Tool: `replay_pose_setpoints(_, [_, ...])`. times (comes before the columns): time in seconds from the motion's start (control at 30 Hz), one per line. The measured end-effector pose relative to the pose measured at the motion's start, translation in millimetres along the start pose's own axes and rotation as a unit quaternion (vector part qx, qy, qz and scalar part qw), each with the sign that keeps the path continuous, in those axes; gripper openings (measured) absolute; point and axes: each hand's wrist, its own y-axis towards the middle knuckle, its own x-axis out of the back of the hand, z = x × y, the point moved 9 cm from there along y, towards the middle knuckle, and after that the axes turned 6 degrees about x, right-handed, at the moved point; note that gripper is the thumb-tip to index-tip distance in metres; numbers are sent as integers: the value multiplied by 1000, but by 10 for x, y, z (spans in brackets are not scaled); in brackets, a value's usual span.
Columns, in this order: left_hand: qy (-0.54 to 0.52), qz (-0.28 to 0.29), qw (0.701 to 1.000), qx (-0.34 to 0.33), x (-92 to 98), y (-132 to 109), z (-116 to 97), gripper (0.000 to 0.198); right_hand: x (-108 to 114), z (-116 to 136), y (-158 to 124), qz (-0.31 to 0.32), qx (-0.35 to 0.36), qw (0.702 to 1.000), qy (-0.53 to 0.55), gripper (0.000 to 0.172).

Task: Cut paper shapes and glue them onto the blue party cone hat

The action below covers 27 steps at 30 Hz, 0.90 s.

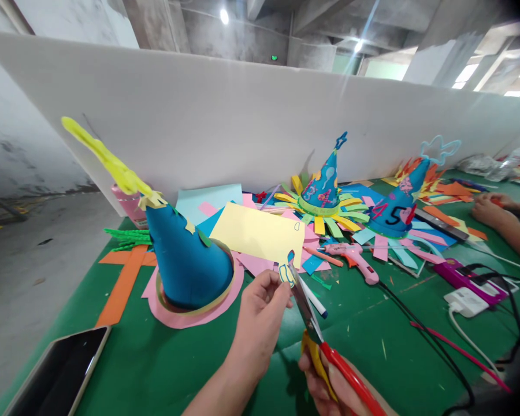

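My left hand pinches a small pale-yellow paper cutout marked with a dark blue outline. My right hand grips scissors with one red and one yellow handle, their blade tips touching or very close to the cutout. Just behind lies a light yellow paper sheet with a small shape drawn near its right end. A white marker with a dark blue end rests on the table beside the blades. To the left, a blue cone hat with a pink brim leans, topped by a yellow fuzzy stick.
A pink glue gun lies right of the scissors, its black cord running forward. Two decorated cone hats stand farther back. A phone sits front left, a purple power strip at right. Another person's hands are far right.
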Motion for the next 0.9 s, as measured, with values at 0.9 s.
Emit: replay_pose_setpoints(0.9, [14, 22, 1000, 1, -48, 2, 47, 17, 58, -40, 7, 24, 23, 999, 7, 61])
